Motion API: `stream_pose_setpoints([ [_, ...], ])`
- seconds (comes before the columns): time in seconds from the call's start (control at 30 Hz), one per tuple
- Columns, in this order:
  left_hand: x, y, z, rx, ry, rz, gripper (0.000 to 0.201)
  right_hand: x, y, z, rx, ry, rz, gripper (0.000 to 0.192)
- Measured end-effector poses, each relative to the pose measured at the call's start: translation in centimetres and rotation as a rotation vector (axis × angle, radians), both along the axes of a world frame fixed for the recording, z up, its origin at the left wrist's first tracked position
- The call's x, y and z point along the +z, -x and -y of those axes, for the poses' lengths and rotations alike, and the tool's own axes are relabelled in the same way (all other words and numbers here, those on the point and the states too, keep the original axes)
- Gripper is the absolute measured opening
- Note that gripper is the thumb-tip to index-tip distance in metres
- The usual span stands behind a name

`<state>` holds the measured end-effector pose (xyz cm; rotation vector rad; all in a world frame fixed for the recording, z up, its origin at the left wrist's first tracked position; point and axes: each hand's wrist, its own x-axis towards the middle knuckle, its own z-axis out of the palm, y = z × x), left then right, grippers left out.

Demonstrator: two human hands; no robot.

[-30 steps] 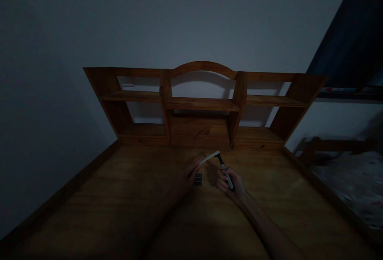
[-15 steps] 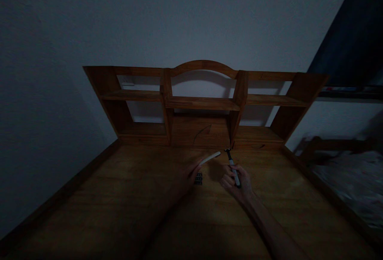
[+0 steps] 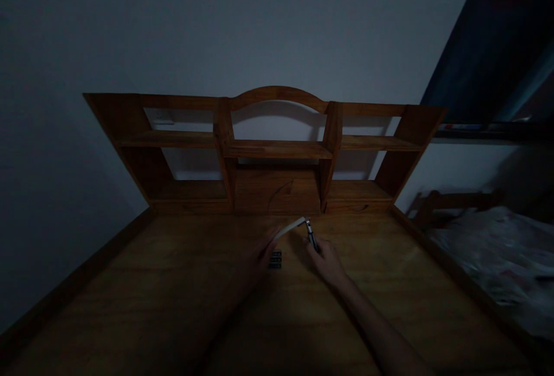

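In dim light, my left hand is closed around one end of a pale, slightly curved strip, whose far end points up and to the right. My right hand grips the handle of what looks like a razor, with its small head upward. The razor's head is at the tip of the pale strip; whether they touch I cannot tell. Just right of my left hand, a small dark block with rows of light marks lies on the wooden desktop, partly hidden by the hand.
A wooden shelf unit stands along the back of the desktop against a pale wall. Raised wooden edges run along both sides. Beyond the right edge lies a heap of clear plastic.
My right hand has turned the razor and brought its head over to the tip of the pale strip. The whole view has shifted slightly, so the shelf appears further left.
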<state>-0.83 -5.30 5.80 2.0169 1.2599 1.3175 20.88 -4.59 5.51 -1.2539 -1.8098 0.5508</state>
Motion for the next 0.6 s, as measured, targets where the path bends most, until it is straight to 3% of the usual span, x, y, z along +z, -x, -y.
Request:
stream_pose_setpoints([
  [0.27,-0.73,-0.16,-0.81,0.004,0.02,0.005,0.037,-0.57,-0.05,0.06,-0.048,-0.072,0.235,0.027],
  [0.6,-0.87,0.1,-0.83,-0.007,0.022,0.006,0.038,-0.45,0.11,0.44,-0.096,-0.117,0.274,0.027],
])
